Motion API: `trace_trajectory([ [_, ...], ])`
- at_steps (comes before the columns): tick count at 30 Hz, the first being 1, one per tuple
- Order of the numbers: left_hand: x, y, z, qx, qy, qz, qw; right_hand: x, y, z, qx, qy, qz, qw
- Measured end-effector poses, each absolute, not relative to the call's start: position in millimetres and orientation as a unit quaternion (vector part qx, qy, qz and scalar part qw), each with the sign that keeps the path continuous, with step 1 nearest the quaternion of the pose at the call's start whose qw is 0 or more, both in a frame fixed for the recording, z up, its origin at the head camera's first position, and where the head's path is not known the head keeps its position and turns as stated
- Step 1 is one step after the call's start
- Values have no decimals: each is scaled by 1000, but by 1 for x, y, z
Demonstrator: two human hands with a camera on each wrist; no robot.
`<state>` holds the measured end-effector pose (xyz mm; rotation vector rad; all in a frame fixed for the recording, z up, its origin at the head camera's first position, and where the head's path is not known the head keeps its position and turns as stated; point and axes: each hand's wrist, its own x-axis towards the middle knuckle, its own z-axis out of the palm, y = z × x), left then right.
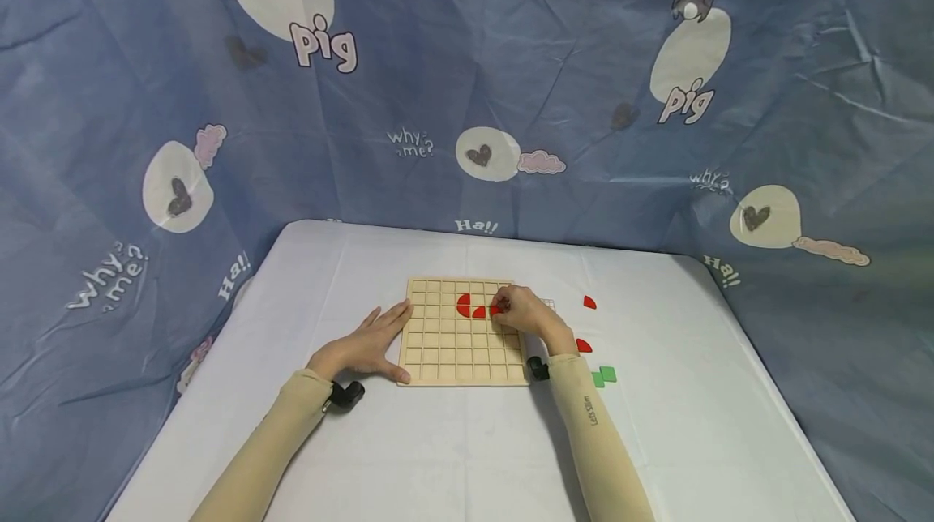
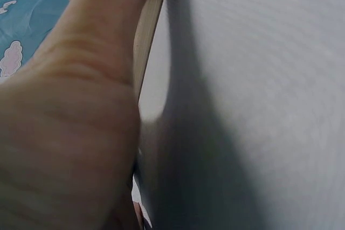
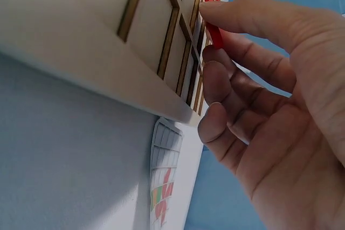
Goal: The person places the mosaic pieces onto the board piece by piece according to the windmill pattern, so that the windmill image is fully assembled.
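Note:
A square wooden grid board [image 1: 438, 348] lies on the white table. Along its left edge my left hand [image 1: 365, 344] is spread, fingers straight, fingertips and thumb at the rim. My right hand [image 1: 527, 313] is over the upper right of the board. Between thumb and fingers it pinches a red quarter-circle piece [image 3: 214, 35], close over the grid cells. Left of that hand, red quarter-circle pieces [image 1: 464, 305] sit together in the grid. In the left wrist view, the board's wooden edge [image 2: 144, 41] shows beside the wrist.
Two loose red pieces [image 1: 589, 302] [image 1: 584, 345] lie right of the board. Green square pieces [image 1: 608, 374] lie nearer, beside the right sleeve. A card with a printed grid [image 3: 166, 179] and coloured shapes lies beyond the board's right edge, partly behind the right hand in the head view.

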<state>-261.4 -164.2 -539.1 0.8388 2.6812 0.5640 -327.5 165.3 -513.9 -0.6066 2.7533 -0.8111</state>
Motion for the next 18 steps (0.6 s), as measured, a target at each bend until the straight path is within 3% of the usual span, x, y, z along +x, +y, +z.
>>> trace_trajectory([
  [18, -261, -164, -538, 286, 928, 196, 137, -326, 159, -512, -202, 936, -269, 107],
])
